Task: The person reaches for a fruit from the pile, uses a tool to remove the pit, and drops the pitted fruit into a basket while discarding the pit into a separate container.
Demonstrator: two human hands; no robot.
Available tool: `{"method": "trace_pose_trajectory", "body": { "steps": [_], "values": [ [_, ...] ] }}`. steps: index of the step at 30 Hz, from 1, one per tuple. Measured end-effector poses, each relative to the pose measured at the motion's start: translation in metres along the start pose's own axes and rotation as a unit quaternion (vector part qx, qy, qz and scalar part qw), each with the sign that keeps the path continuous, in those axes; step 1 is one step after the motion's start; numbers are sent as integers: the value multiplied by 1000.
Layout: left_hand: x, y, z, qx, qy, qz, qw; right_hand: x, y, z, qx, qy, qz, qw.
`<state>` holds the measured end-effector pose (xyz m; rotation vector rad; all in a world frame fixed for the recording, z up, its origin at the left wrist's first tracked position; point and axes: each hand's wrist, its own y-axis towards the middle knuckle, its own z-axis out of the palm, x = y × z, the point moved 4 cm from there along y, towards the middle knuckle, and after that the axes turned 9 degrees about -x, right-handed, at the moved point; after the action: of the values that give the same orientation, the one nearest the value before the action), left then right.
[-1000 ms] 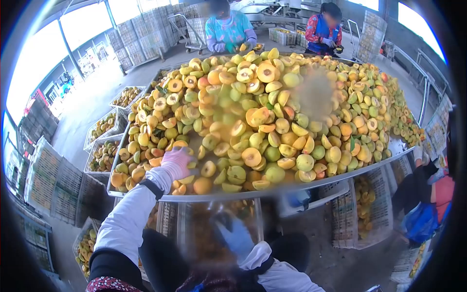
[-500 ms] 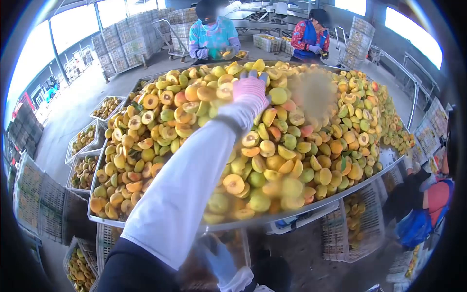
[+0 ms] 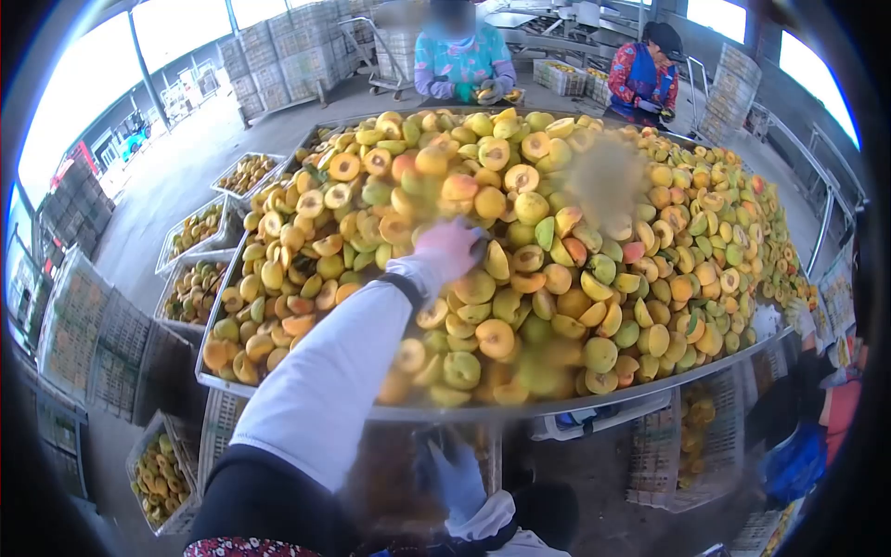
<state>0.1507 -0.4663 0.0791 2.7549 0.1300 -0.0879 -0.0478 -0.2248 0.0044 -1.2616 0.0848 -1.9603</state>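
My left hand (image 3: pixel 450 249), in a pink glove with grey fingertips, rests on the front-middle of a large heap of halved yellow-green fruit (image 3: pixel 497 339). Its fingers curl down among the halves, and whatever they grip is hidden. Below the front rim of the metal tray (image 3: pixel 557 407) is my right hand (image 3: pixel 459 478) in a blue glove. Its fingers look bent around something dark and blurred that I cannot make out.
Crates of fruit (image 3: pixel 195 288) line the tray's left side, with another (image 3: pixel 162 473) at lower left. A crate (image 3: pixel 687 446) stands below the tray at right. Two people (image 3: pixel 464 60) (image 3: pixel 642 79) work behind the heap; another person's blue clothing (image 3: pixel 796 459) shows at right.
My left hand has come back from the far part of the heap toward me, its fingers now more curled. The view has shifted, and my right hand appears slightly farther right.
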Motion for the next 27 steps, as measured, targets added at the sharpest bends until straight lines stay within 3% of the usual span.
{"method": "trace_pose_trajectory", "body": {
  "steps": [1, 3, 5, 7, 9, 10, 11, 13, 15, 16, 18, 19, 20, 21, 23, 25, 26, 27],
  "values": [
    [10, -19, -6, 2, 21, 7, 1000, -1, -3, 0, -3, -31, -19, 999],
    [32, -63, -13, 104, -49, -84, 990, 6, -13, 2, -14, -114, -94, 989],
    [65, -115, 10, 218, 111, -15, 969, 1, -16, -1, -43, -179, -110, 977],
    [68, -148, -9, 198, 86, -104, 971, -6, -9, -2, -42, -192, -141, 970],
    [83, -160, -18, 149, 48, -178, 972, -12, -4, -2, -37, -214, -187, 958],
    [89, -162, -25, 120, 36, -211, 969, -11, -7, -1, -36, -201, -138, 969],
    [93, -165, -31, 93, 24, -244, 965, -2, -11, 3, -49, -231, -149, 960],
    [78, -168, -60, 32, 21, -255, 966, 5, -15, 6, -45, -272, -213, 937],
    [44, -193, -100, -126, -62, -244, 960, 4, -22, 4, -18, -292, -317, 902],
    [28, -208, -108, -162, -89, -232, 955, 8, -25, 7, -23, -290, -331, 898],
    [-9, -251, -110, -208, -205, -201, 935, 15, -37, 15, -35, -210, -278, 937],
    [-28, -274, -109, -222, -289, -182, 914, 17, -42, 21, -42, -129, -211, 968],
    [-44, -298, -99, -193, -462, -258, 826, 11, -45, 22, -45, -74, -157, 984],
    [-57, -319, -90, -164, -613, -327, 700, 4, -49, 23, -54, -17, -104, 993],
    [-65, -338, -99, -89, -665, -351, 653, -11, -57, 16, -62, 44, -34, 996],
    [-68, -359, -106, 6, -709, -414, 571, -18, -70, 17, -73, -15, 4, 997],
    [-70, -366, -101, 15, -732, -375, 569, -21, -76, 19, -64, -37, 10, 997],
    [-69, -376, -97, 6, -733, -397, 553, -26, -79, 21, -52, -60, 14, 997]
  ]
}}
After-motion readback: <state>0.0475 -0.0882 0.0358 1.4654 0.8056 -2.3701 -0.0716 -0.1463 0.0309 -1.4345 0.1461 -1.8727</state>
